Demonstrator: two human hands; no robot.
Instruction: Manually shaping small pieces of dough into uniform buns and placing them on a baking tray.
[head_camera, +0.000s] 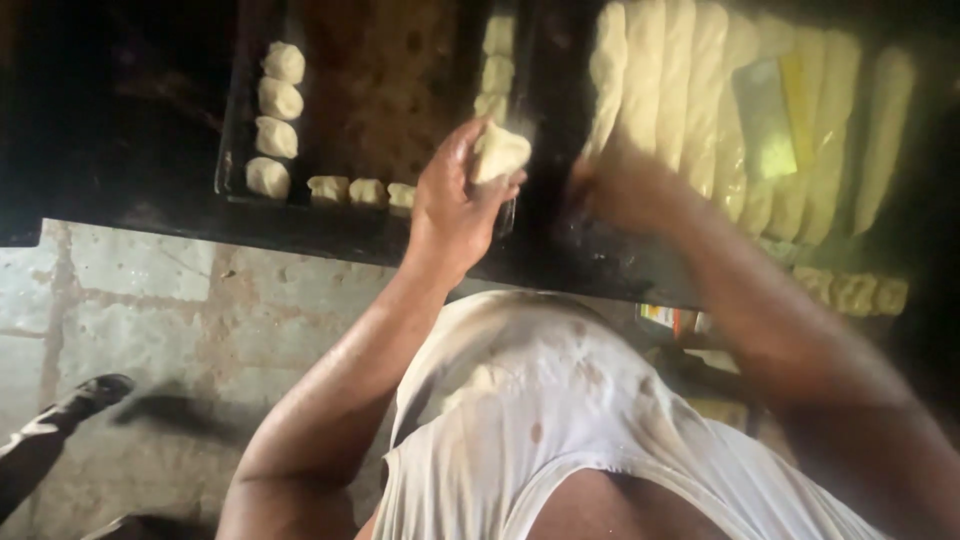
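Looking down over a stained white shirt, we see our left hand with its fingers curled around a pale dough ball, held over the near right corner of a dark baking tray. Just left of those fingers, small dough pieces line the tray's near edge and more run up its left side. Our right hand is blurred, so we cannot tell how its fingers are set; it rests on the dark surface, at the near ends of long dough rolls lying beyond it.
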